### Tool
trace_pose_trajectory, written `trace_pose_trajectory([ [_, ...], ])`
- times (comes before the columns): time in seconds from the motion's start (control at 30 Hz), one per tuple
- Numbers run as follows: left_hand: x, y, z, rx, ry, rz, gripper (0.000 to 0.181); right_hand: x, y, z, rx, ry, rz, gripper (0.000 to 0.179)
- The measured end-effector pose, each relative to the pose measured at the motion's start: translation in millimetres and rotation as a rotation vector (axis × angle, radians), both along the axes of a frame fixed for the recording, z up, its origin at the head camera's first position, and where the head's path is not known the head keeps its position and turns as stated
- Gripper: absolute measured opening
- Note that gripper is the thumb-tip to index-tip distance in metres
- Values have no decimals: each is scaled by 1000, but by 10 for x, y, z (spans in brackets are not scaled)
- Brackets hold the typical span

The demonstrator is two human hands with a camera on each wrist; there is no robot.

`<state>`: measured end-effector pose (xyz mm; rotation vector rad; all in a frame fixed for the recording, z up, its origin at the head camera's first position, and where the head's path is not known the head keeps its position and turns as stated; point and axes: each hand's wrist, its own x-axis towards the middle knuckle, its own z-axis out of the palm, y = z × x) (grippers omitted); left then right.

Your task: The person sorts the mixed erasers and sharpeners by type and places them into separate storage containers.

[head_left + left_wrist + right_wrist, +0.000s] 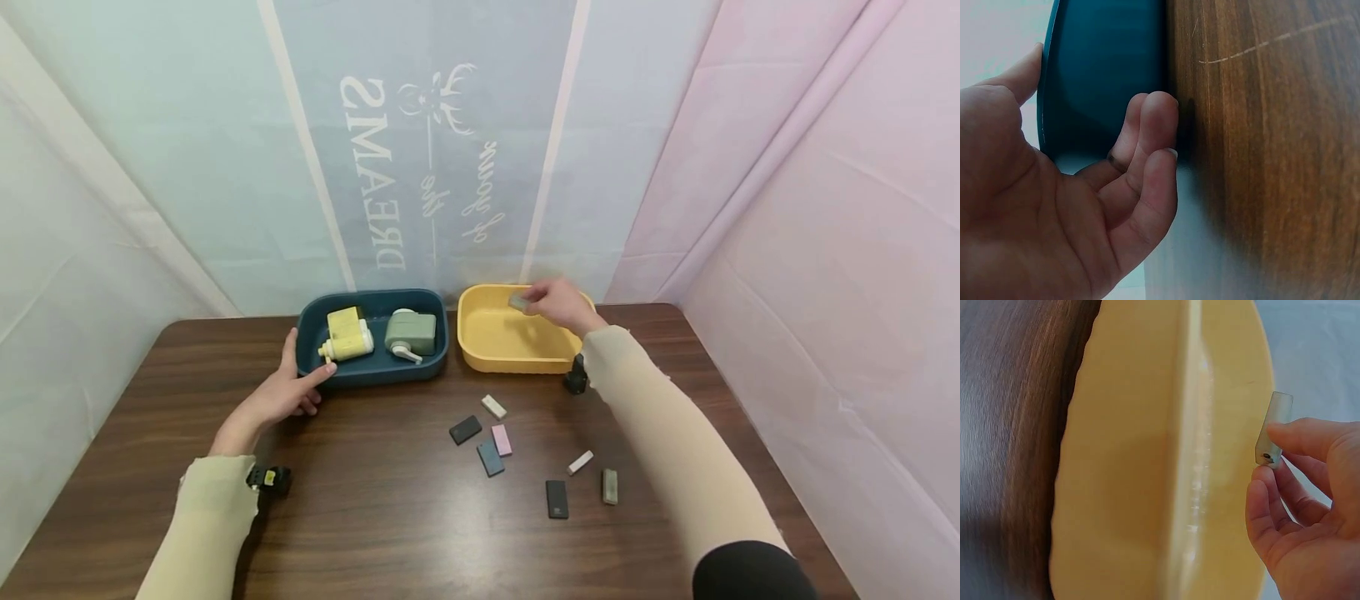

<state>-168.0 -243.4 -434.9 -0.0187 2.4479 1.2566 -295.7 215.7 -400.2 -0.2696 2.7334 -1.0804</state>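
My right hand (pixel 558 304) pinches a small grey-green rectangular block (pixel 1275 422) between thumb and fingers, above the right back part of the yellow tray (pixel 517 365). One end of the block shows a small dark spot. My left hand (pixel 281 392) holds the front left corner of the dark blue tray (pixel 390 377), its thumb at the rim and its other fingers curled against the outer wall. Inside the blue tray lie a yellow device (pixel 348 335) with white parts and a green device (pixel 415 332) with a white crank.
Several small flat blocks lie on the brown table (pixel 375 500): black (pixel 466 430), white (pixel 494 407), pink (pixel 501 440), blue (pixel 491 458), another white (pixel 580 462), another black (pixel 557 499) and grey-green (pixel 610 487). A printed curtain (pixel 420 208) hangs behind both trays.
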Motion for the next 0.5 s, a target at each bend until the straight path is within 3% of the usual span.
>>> trace_pose_trajectory([
  [0.2,-30,-45,31,-1,-16,-9,106,-17,-136,-96,-48,-68,-34,30],
  [0.5,-81,-74,44,8,-37,-23,106,-2,-416,-249,-78,-40,-87,27],
])
